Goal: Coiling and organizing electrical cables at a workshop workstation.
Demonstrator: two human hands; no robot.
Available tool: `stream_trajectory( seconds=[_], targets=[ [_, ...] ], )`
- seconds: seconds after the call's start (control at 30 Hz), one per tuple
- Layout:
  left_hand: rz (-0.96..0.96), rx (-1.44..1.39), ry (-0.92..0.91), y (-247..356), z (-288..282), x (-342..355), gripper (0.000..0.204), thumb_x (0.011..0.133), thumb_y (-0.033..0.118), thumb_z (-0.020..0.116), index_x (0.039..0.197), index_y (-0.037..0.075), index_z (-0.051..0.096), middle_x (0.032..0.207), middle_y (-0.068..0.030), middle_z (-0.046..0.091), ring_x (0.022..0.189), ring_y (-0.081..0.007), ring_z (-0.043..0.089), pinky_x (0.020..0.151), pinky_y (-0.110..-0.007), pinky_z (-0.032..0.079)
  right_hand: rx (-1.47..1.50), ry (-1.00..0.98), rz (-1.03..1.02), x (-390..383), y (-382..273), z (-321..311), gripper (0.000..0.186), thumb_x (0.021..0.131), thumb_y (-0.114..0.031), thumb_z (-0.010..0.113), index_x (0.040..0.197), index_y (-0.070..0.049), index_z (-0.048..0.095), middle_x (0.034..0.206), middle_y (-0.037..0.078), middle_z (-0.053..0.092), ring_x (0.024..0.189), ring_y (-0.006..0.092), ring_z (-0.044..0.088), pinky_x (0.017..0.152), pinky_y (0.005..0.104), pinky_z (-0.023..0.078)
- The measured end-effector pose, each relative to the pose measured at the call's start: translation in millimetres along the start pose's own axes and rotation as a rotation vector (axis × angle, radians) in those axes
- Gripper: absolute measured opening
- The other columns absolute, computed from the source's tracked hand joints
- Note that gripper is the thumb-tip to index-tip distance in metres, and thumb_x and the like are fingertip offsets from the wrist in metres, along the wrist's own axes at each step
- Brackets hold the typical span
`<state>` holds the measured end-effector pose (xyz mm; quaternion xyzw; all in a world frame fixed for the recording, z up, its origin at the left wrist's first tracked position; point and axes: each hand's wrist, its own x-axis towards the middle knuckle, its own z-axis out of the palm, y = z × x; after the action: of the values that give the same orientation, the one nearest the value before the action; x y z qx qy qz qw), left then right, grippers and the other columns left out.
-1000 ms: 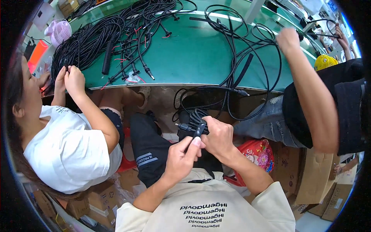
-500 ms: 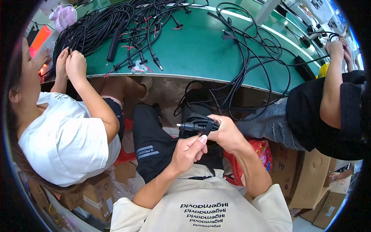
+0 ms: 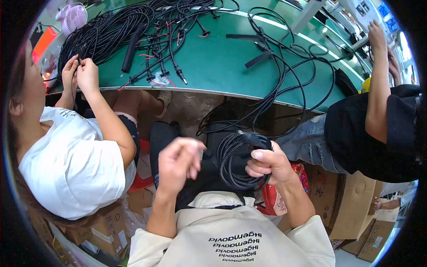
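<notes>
My right hand (image 3: 269,163) grips a coil of black cable (image 3: 235,162) over my lap, thumb pressed on its top. The cable's free end runs up over the edge of the green table (image 3: 213,62). My left hand (image 3: 178,162) hovers just left of the coil, fingers loosely curled, holding nothing I can see.
Bundles of black cables (image 3: 111,31) with red ties lie across the table. A person in a white shirt (image 3: 71,155) works at cables on my left. Another person in black (image 3: 378,120) stands at right. Cardboard boxes (image 3: 347,204) sit on the floor, and a pink fan (image 3: 72,17) is at the far left.
The cable has gone from a short held end to a wound coil in my right hand. My left hand came off it and moved left.
</notes>
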<state>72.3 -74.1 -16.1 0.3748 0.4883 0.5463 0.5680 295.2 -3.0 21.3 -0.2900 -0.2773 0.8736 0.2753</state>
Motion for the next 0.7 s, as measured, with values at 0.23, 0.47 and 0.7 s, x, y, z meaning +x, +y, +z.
stream_trajectory(
  seconds=[0.23, 0.47, 0.7],
  targets=[
    [-0.083, -0.367, -0.217, -26, 49, 18, 0.03, 0.073, -0.003, 0.071, 0.1, -0.004, 0.059, 0.081, -0.0092, 0.064, 0.068, -0.0152, 0.062, 0.062, -0.027, 0.052, 0.19, -0.07, 0.027, 1, 16, -10, 0.011, 0.089, -0.008, 0.053, 0.084, 0.002, 0.052, 0.05, -0.006, 0.035, 0.041, 0.0025, 0.033, 0.044, 0.0224, 0.034],
    [0.042, -0.252, -0.103, -34, 71, 24, 0.014, 0.081, 0.011, 0.071, 0.082, 0.001, 0.061, 0.063, -0.0018, 0.058, 0.053, -0.008, 0.053, 0.046, -0.021, 0.042, 0.054, 0.108, -0.089, -2, 17, -6, 0.014, 0.088, -0.008, 0.052, 0.084, 0.005, 0.055, 0.049, -0.006, 0.035, 0.039, 0.003, 0.033, 0.04, 0.0216, 0.033],
    [0.153, 0.025, -0.137, -43, 65, 30, 0.028, 0.087, 0.028, 0.069, 0.09, 0.001, 0.06, 0.065, 0.0, 0.057, 0.054, -0.006, 0.051, 0.046, -0.02, 0.039, 0.039, 0.16, -0.078, -4, 17, -10, 0.014, 0.089, -0.007, 0.051, 0.081, 0.004, 0.054, 0.05, -0.005, 0.037, 0.04, 0.0034, 0.034, 0.041, 0.0217, 0.034]
  ],
)
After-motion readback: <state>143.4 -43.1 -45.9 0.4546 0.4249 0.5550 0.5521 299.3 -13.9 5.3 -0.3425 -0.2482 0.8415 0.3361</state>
